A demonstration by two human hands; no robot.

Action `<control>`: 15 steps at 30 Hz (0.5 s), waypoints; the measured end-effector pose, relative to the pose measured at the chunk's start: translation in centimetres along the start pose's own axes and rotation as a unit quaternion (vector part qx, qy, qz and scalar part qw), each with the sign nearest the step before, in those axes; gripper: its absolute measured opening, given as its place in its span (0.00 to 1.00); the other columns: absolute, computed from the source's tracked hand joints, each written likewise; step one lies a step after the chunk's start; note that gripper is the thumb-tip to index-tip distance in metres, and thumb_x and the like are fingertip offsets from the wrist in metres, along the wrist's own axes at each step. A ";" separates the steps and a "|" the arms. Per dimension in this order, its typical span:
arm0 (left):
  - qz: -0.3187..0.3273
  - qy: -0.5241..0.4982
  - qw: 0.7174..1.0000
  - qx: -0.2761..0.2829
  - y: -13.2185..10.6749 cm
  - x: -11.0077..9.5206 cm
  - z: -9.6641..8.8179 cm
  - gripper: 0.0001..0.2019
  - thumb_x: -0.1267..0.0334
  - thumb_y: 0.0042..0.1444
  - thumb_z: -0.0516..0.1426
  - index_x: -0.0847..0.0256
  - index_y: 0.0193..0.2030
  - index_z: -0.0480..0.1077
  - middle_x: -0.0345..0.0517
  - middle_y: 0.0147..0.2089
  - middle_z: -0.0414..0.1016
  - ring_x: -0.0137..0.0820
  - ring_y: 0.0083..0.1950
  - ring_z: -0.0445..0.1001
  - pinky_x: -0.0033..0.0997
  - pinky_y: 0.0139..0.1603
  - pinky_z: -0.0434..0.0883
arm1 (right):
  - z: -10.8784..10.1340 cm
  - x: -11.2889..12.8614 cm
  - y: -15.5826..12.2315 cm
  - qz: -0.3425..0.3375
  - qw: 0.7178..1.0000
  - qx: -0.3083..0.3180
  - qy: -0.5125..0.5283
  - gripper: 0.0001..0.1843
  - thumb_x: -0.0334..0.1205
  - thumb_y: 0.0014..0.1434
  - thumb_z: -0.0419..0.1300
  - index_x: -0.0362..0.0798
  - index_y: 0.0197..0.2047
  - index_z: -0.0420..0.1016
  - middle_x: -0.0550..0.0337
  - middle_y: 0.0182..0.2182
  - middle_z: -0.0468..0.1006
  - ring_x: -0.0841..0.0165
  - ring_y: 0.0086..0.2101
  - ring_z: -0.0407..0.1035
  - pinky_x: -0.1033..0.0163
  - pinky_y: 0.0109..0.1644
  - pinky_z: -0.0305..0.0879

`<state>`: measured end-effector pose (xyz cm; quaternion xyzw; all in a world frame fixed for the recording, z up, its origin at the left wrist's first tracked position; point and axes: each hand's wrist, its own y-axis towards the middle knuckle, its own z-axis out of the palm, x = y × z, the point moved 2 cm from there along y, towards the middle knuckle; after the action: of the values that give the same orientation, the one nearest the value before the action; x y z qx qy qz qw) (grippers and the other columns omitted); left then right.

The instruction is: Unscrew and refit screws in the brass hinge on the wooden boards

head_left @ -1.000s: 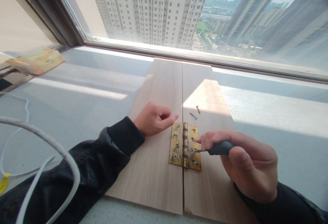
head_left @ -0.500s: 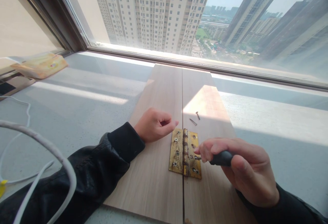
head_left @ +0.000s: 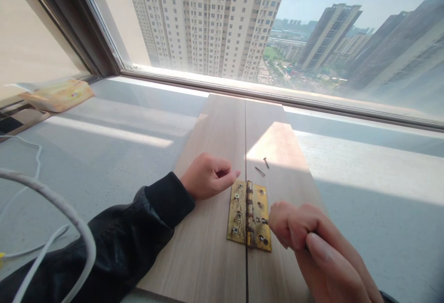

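Two light wooden boards [head_left: 208, 247] lie side by side on a grey window ledge, joined by a worn brass hinge [head_left: 249, 216]. My right hand [head_left: 312, 243] is closed around a screwdriver, now almost hidden by the fingers, with its tip at a screw in the hinge's right leaf. My left hand [head_left: 208, 180] rests loosely curled on the left board just beside the hinge's upper left corner, its thumb pointing at the hinge, holding nothing I can see. Two loose screws [head_left: 262, 166] lie on the right board just beyond the hinge.
A window [head_left: 277, 30] runs along the far edge of the ledge, with tall buildings outside. White cables [head_left: 52, 201] curve across the ledge at the left. A yellow packet [head_left: 58, 95] lies at the far left near the window frame.
My right hand has rolled over the screwdriver, hiding its dark handle. The view has tilted so everything sits lower in the picture. My left hand has stayed in place.
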<state>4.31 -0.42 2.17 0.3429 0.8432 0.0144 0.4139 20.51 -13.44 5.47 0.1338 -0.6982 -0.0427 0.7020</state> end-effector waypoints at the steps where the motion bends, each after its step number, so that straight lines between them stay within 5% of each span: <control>1: 0.000 0.000 1.000 0.000 0.0 0.0 0.0 0.20 0.59 0.54 0.52 0.63 0.17 0.49 0.33 0.18 0.44 0.20 0.22 0.46 0.24 0.23 0.48 | 0.0 0.0 0.2 0.001 1.000 0.003 0.005 0.10 0.37 0.62 0.41 0.50 0.30 0.58 0.61 0.26 0.58 0.68 0.29 0.56 0.61 0.31 0.56; 10: -0.002 0.002 1.000 -0.004 0.0 0.0 -0.1 0.20 0.59 0.54 0.52 0.63 0.16 0.50 0.33 0.19 0.44 0.20 0.22 0.45 0.24 0.23 0.48 | -0.9 0.0 2.1 0.017 0.991 0.133 0.014 0.15 0.43 0.60 0.45 0.48 0.23 0.56 0.63 0.19 0.56 0.70 0.24 0.53 0.60 0.29 0.49; 15: 0.001 -0.005 1.000 -0.005 0.0 -0.1 0.0 0.20 0.59 0.54 0.52 0.63 0.16 0.49 0.33 0.18 0.44 0.20 0.22 0.46 0.23 0.23 0.48 | -1.3 0.0 1.7 0.052 0.987 0.152 0.011 0.13 0.47 0.60 0.46 0.49 0.27 0.57 0.62 0.23 0.57 0.69 0.26 0.54 0.61 0.29 0.52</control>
<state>4.33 -0.47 2.25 0.3417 0.8406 0.0175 0.4200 21.54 -11.62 5.86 0.2025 -0.6951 0.1018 0.6822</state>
